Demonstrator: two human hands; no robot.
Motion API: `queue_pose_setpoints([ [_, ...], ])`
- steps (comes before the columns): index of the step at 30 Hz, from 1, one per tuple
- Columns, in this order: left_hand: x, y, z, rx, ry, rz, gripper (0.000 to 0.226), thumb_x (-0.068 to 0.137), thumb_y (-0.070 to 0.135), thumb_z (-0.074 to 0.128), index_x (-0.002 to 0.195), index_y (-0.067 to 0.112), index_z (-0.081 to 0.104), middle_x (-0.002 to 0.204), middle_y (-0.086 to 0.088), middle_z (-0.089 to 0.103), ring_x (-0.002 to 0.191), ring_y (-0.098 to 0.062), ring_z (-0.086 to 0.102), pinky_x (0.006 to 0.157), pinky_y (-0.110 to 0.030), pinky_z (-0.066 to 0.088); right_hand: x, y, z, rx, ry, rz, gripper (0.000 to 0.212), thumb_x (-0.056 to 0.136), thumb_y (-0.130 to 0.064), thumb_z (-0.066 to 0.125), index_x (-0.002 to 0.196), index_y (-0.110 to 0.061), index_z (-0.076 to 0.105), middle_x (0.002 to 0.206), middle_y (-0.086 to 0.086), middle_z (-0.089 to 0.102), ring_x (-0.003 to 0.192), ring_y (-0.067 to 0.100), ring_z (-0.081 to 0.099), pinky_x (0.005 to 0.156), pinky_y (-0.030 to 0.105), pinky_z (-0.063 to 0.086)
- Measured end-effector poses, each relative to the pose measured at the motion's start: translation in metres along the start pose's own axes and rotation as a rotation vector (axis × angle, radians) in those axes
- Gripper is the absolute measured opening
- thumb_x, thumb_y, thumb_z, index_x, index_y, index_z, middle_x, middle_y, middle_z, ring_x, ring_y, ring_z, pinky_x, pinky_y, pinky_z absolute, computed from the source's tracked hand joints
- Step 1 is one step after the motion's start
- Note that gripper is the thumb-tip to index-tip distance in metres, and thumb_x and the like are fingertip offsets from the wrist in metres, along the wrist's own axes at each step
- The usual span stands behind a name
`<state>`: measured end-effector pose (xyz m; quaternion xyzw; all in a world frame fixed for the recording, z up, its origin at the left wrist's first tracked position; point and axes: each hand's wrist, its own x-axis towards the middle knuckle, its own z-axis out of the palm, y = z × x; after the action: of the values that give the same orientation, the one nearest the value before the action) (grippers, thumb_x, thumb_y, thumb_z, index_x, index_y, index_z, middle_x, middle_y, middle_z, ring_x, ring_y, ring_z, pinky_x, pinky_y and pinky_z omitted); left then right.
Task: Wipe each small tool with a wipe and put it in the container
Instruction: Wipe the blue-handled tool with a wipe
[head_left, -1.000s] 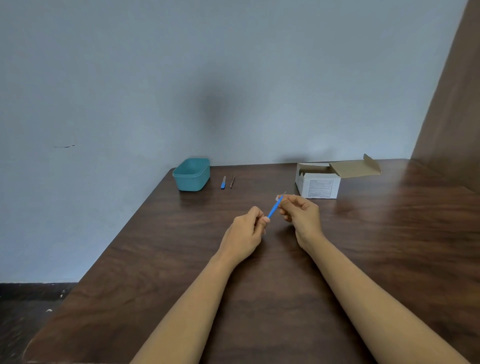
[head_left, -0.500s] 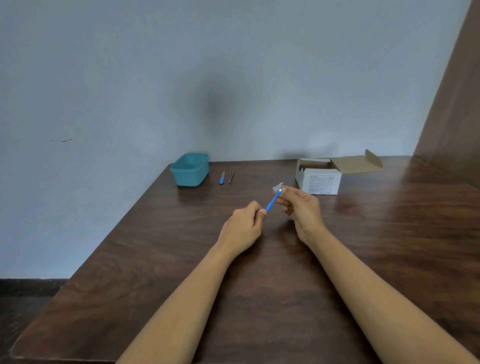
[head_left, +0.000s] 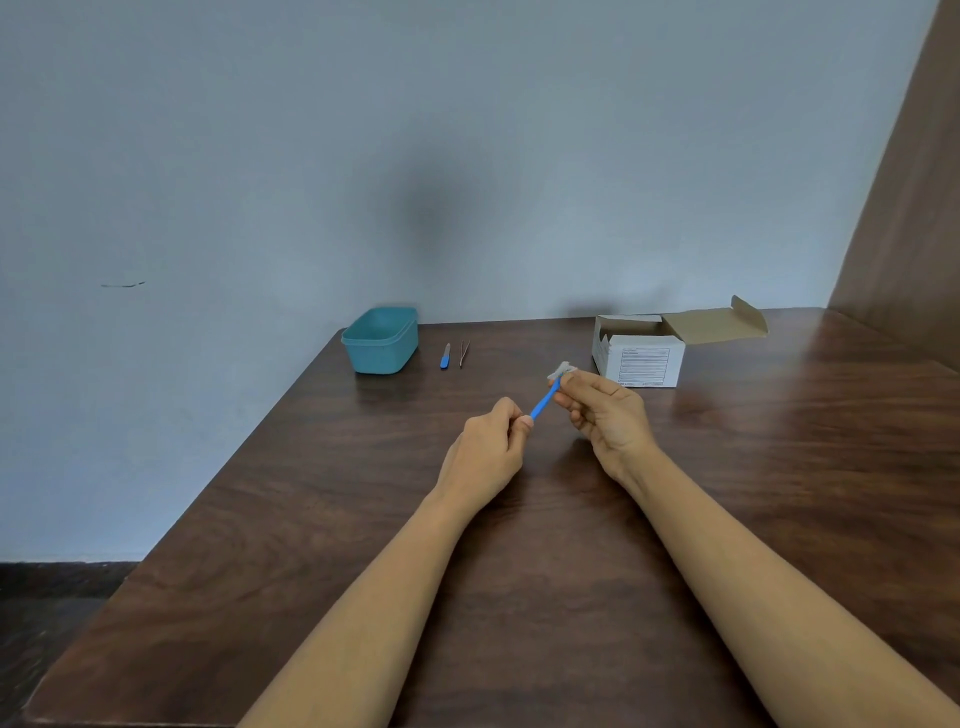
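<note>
My left hand (head_left: 493, 441) pinches the lower end of a thin blue-handled tool (head_left: 544, 401) above the table's middle. My right hand (head_left: 605, 413) holds a small white wipe (head_left: 561, 370) folded around the tool's upper tip. The tool slants up to the right between the two hands. A teal plastic container (head_left: 382, 340) stands at the table's far left corner. Just to its right lie a second blue-handled tool (head_left: 445, 356) and thin metal tweezers (head_left: 463, 353).
An open white cardboard box (head_left: 641, 351) with its flap folded back sits at the far right of the dark wooden table (head_left: 519, 519). A wall runs behind the table, and a brown panel (head_left: 904, 208) rises at the right.
The wipe in my right hand has slid up the tool from the handle to its tip. My left hand has kept its grip on the lower end.
</note>
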<state>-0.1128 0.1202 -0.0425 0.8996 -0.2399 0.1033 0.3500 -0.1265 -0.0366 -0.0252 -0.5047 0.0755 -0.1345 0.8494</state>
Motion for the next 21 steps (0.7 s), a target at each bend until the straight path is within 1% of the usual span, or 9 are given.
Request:
queue_pose_setpoints([
  [4,-0.0001,-0.0002,-0.0001,-0.004,-0.006,0.007,0.022,0.1,0.036,0.043,0.09,0.018,0.051,0.072,-0.003,0.061,0.065,-0.024,0.057,0.062,-0.044,0.049,0.0011,0.0001,-0.0007,-0.005,0.016,0.0,0.005,0.08,-0.004,0.071,0.08,-0.009,0.072,0.082,0.002,0.073,0.069,0.006,0.062,0.058,0.014,0.043],
  [7,-0.0003,0.001,-0.0004,-0.002,-0.011,0.012,0.02,0.1,0.035,0.044,0.091,0.018,0.052,0.072,-0.002,0.06,0.066,-0.023,0.058,0.063,-0.043,0.05,0.0018,-0.0022,-0.0016,-0.035,0.013,0.025,0.003,0.078,-0.006,0.073,0.08,-0.008,0.074,0.076,0.002,0.066,0.064,0.005,0.053,0.056,0.014,0.042],
  [9,-0.0003,0.0018,-0.0011,-0.006,-0.019,0.014,0.019,0.1,0.034,0.045,0.092,0.019,0.052,0.073,-0.001,0.06,0.067,-0.023,0.059,0.063,-0.041,0.05,0.0021,-0.0029,-0.0019,-0.047,0.016,0.033,0.002,0.079,-0.007,0.073,0.079,-0.008,0.074,0.072,0.002,0.062,0.062,0.005,0.05,0.054,0.015,0.041],
  [12,-0.001,0.0024,-0.0018,-0.011,-0.015,0.023,0.019,0.1,0.034,0.045,0.092,0.019,0.052,0.072,0.0,0.059,0.066,-0.022,0.058,0.062,-0.04,0.049,0.003,-0.0012,-0.0025,-0.116,0.002,-0.022,0.012,0.082,-0.011,0.071,0.072,-0.015,0.076,0.072,0.003,0.059,0.064,0.007,0.048,0.054,0.018,0.039],
  [13,-0.0013,0.0024,-0.0019,-0.012,-0.012,0.025,0.019,0.1,0.033,0.044,0.092,0.019,0.052,0.071,0.0,0.059,0.066,-0.022,0.057,0.061,-0.04,0.049,0.0031,-0.0004,-0.0025,-0.155,0.004,-0.051,0.013,0.083,-0.013,0.07,0.072,-0.016,0.076,0.072,0.002,0.059,0.065,0.007,0.049,0.055,0.019,0.039],
  [16,-0.0011,0.0024,-0.0016,-0.006,-0.006,0.031,0.018,0.101,0.032,0.044,0.092,0.018,0.052,0.07,0.002,0.058,0.065,-0.021,0.056,0.061,-0.04,0.049,0.0035,0.0007,-0.0027,-0.219,0.029,-0.105,0.009,0.086,-0.013,0.068,0.08,-0.014,0.074,0.072,0.002,0.063,0.067,0.008,0.051,0.059,0.023,0.039],
  [19,-0.0003,0.0023,-0.0014,0.0,-0.007,0.037,0.018,0.101,0.033,0.043,0.092,0.019,0.051,0.071,0.002,0.057,0.064,-0.019,0.056,0.061,-0.04,0.049,0.0061,0.0016,-0.0027,-0.214,0.017,-0.104,0.008,0.087,-0.007,0.065,0.085,-0.009,0.073,0.081,0.001,0.07,0.068,0.006,0.054,0.058,0.021,0.037],
  [21,-0.0006,0.0019,-0.0012,-0.004,-0.01,0.038,0.018,0.101,0.033,0.043,0.092,0.019,0.051,0.071,0.001,0.058,0.063,-0.018,0.054,0.061,-0.04,0.049,0.0072,0.0022,-0.0027,-0.182,0.012,-0.095,0.007,0.084,-0.005,0.067,0.086,-0.007,0.073,0.086,0.002,0.072,0.068,0.006,0.056,0.057,0.019,0.036],
])
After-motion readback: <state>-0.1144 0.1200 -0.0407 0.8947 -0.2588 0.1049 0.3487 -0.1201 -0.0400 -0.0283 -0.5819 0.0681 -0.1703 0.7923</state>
